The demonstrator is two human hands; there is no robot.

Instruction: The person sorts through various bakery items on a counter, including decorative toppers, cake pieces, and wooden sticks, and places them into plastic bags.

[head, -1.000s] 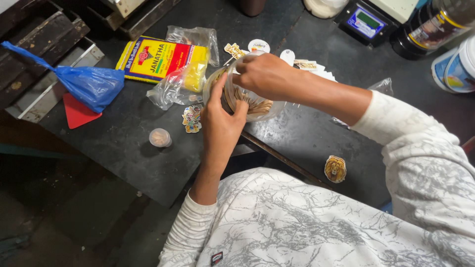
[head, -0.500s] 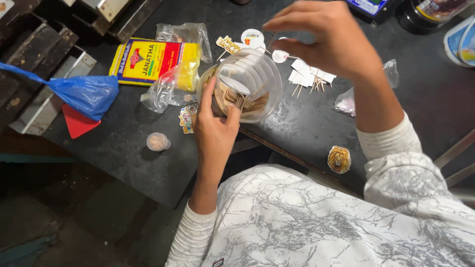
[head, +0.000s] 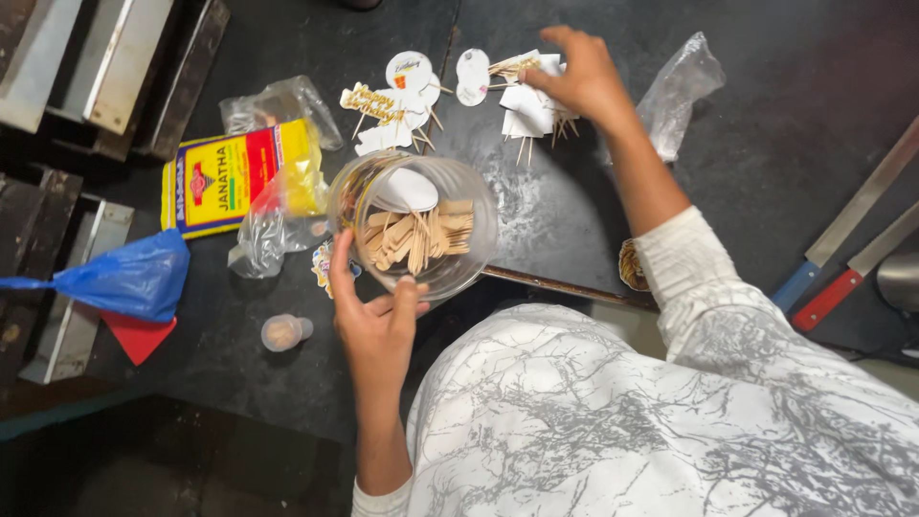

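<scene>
While the left hand [head: 378, 316] still grips the clear jar [head: 414, 226], the right hand [head: 579, 81] has moved to upper centre, fingers closing on paper toppers [head: 528, 105].

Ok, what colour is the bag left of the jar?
Blue bag, clearest in the head view.

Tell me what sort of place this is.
Probably a bakery or cake-decorating workbench: paper cake toppers on picks, a clear tub of wooden sticks in the left hand, and long knives.
</scene>
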